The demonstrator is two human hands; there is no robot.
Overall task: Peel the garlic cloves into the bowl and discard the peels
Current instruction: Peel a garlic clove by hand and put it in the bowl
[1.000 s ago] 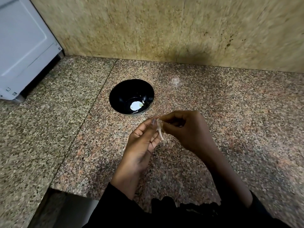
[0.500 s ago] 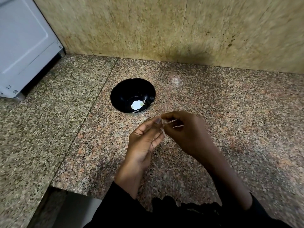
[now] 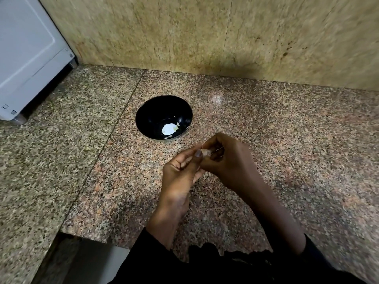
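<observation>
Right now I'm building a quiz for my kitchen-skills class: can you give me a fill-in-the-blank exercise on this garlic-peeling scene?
1. The bowl on the granite counter is ____ in colour.
2. The garlic clove is pinched between the left hand and the ____ hand.
3. A white peeled clove lies inside the ____.
4. The white appliance stands at the counter's far ____ side.

Missing words: black; right; bowl; left
</observation>
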